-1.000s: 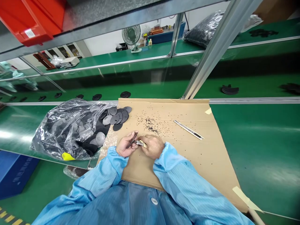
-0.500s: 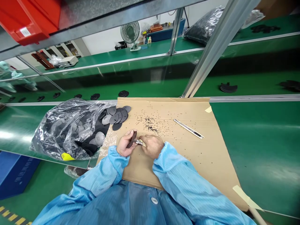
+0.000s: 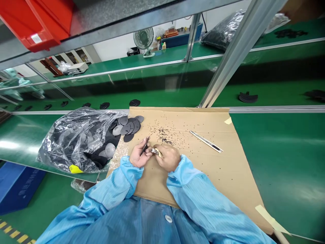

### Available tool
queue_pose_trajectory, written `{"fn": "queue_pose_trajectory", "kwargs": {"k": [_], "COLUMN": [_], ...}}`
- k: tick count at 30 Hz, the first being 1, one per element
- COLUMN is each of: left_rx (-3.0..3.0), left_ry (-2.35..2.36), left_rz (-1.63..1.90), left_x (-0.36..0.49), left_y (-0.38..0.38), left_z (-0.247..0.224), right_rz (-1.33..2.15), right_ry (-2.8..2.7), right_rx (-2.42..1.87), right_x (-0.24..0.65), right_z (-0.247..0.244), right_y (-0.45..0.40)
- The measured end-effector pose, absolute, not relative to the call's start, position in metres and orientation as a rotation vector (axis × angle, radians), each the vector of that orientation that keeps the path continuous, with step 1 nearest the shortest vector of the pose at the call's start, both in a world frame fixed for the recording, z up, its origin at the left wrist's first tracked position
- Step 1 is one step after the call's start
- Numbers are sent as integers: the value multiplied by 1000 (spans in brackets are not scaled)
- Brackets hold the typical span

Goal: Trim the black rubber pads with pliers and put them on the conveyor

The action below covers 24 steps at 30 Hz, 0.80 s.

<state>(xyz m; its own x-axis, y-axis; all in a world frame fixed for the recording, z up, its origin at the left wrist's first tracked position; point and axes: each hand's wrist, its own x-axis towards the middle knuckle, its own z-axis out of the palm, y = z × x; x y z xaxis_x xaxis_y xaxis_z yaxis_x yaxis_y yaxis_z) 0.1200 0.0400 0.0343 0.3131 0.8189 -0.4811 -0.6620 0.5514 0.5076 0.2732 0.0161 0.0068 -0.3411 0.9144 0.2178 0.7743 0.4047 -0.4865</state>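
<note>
My left hand point(image 3: 138, 154) holds a dark, thin oval piece point(image 3: 145, 145) edge-on, above the cardboard sheet point(image 3: 203, 162). Right beside it, my right hand point(image 3: 169, 157) is closed round a small metal tool point(image 3: 155, 151) with pale yellowish handles, its head close to the left fingertips. Many tiny black bits point(image 3: 165, 140) lie scattered on the cardboard beyond the hands. A pile of dark oval pieces point(image 3: 130, 126) spills from a clear plastic bag point(image 3: 73, 139) at the left.
A slim cutter knife point(image 3: 206, 141) lies on the cardboard at right. Small dark stacks point(image 3: 134, 102) stand along the green belt behind. A metal post point(image 3: 228, 57) rises at the back right; a red bin point(image 3: 38, 23) hangs upper left. A blue box point(image 3: 20, 186) sits lower left.
The oval piece in my left hand has turned to a thinner edge-on view, and the tool in my right hand has tilted. The whole view has shifted slightly.
</note>
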Motion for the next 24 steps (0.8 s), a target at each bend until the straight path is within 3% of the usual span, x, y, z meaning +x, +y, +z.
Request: {"fn": "queue_pose_trajectory", "kwargs": {"k": [5,24], "left_rx": [84,-99], "left_ry": [742,520], "left_rz": [1016,1017], "left_x": [109,87], "left_y": [38,20], "left_z": [35,38], "right_rz": [320,118], "right_ry": [-1963,-1889], "right_rx": [-1394,-1262], "right_x": [280,277], "right_z": [1,-6], "right_y": [21,26]}}
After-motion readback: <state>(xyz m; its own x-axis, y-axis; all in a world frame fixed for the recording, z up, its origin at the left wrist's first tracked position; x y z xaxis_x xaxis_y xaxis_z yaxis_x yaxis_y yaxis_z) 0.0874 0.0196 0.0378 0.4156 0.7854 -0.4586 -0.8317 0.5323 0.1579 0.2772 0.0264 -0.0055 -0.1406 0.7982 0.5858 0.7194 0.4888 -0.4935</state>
